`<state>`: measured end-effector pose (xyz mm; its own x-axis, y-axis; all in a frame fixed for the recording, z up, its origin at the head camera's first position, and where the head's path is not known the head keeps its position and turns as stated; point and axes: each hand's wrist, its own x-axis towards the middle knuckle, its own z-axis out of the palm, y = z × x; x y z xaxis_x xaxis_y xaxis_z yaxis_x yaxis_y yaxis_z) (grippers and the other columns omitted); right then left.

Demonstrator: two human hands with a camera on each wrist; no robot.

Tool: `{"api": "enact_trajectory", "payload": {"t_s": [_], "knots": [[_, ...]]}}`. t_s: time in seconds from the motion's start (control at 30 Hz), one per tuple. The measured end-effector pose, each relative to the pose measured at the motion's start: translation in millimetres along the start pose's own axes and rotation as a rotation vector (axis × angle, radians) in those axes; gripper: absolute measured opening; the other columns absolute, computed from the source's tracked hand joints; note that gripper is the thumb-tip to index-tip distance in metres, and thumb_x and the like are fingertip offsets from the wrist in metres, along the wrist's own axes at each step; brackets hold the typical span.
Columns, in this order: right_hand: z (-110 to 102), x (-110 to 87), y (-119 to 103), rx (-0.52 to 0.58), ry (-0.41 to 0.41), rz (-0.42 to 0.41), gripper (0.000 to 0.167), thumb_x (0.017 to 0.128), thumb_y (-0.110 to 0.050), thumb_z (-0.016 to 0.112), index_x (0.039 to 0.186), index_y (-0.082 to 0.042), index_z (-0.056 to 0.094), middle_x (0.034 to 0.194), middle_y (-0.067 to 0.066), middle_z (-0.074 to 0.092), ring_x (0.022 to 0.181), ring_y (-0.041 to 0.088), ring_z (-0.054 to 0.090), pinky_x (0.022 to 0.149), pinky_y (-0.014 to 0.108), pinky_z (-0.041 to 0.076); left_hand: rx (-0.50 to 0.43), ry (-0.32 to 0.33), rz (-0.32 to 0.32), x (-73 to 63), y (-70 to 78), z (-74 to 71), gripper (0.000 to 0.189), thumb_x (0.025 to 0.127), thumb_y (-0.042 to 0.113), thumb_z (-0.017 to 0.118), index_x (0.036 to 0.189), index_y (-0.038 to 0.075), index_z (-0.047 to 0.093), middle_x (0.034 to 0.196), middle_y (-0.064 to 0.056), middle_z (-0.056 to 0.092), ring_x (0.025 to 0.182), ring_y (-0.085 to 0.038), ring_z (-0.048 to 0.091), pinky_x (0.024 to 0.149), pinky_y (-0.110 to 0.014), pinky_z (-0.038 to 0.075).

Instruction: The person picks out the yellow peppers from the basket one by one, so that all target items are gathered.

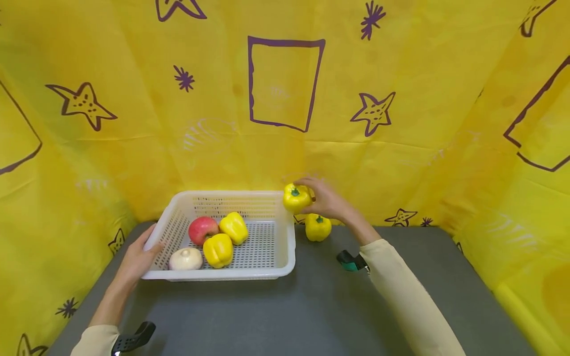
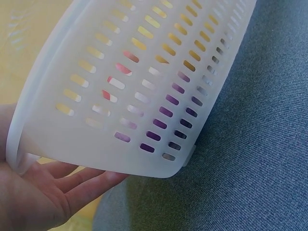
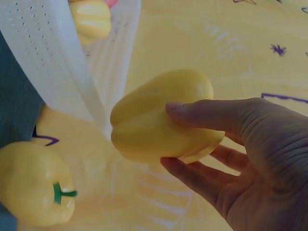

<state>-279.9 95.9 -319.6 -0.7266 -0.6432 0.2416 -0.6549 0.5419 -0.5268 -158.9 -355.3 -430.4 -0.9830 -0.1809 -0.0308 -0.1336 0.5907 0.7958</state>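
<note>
A yellow bell pepper [image 1: 296, 199] with a green stem is gripped in my right hand [image 1: 327, 200], raised beside the basket's right rim. In the right wrist view, thumb and fingers wrap the held pepper [image 3: 159, 115]. My left hand [image 1: 137, 256] holds the left end of the white plastic basket [image 1: 267, 273]; its thumb lies over the rim and its fingers are outside, seen also in the left wrist view [image 2: 53, 192]. Inside the basket are a red apple [image 1: 203, 230], two yellow peppers [image 1: 219, 250] and a whitish, round, onion-like bulb [image 1: 185, 259].
Another yellow pepper [image 1: 318, 228] stands on the grey table [image 1: 249, 316], just right of the basket and below my right hand. A yellow cloth [image 1: 213, 148] with purple drawings hangs behind the table and along both sides.
</note>
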Motion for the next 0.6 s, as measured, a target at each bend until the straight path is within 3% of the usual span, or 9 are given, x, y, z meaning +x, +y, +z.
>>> {"api": "enact_trajectory", "payload": {"t_s": [0.1, 0.23, 0.4, 0.6], "knots": [[-4, -4.6, 3, 0.055, 0.006, 0.009, 0.070, 0.075, 0.000, 0.082, 0.137, 0.005, 0.051, 0.148, 0.024, 0.041, 0.140, 0.041, 0.029, 0.102, 0.054, 0.040, 0.006, -0.002, 0.003, -1.1, 0.6, -2.9, 0.065, 0.105, 0.028, 0.041, 0.157, 0.007, 0.009, 0.145, -0.038, 0.034, 0.114, -0.047, 0.051, 0.087, -0.053, 0.042], [-10, -12.5, 12, 0.111, 0.016, 0.033, 0.071, 0.076, 0.001, 0.081, 0.139, 0.004, 0.049, 0.147, 0.023, 0.043, 0.136, 0.040, 0.035, 0.098, 0.053, 0.044, -0.002, -0.003, 0.005, 0.1, 2.6, -0.6, 0.065, 0.105, 0.027, 0.041, 0.157, 0.006, 0.009, 0.146, -0.038, 0.032, 0.116, -0.048, 0.049, 0.089, -0.056, 0.041], [-17, -23.2, 24, 0.083, 0.038, 0.052, 0.072, 0.076, 0.004, 0.079, 0.141, 0.003, 0.047, 0.146, 0.022, 0.044, 0.135, 0.040, 0.037, 0.103, 0.056, 0.037, -0.006, 0.011, 0.027, 0.7, 3.5, 0.9, 0.063, 0.105, 0.025, 0.042, 0.157, 0.005, 0.012, 0.144, -0.037, 0.036, 0.114, -0.046, 0.050, 0.086, -0.052, 0.042], [-28, -37.2, 38, 0.078, 0.040, 0.079, 0.072, 0.077, 0.006, 0.076, 0.142, 0.004, 0.045, 0.146, 0.024, 0.043, 0.133, 0.042, 0.039, 0.095, 0.057, 0.044, -0.004, 0.026, 0.031, -1.9, 2.8, 1.0, 0.062, 0.104, 0.021, 0.042, 0.156, 0.002, 0.013, 0.140, -0.038, 0.039, 0.109, -0.046, 0.054, 0.082, -0.049, 0.046]]}}
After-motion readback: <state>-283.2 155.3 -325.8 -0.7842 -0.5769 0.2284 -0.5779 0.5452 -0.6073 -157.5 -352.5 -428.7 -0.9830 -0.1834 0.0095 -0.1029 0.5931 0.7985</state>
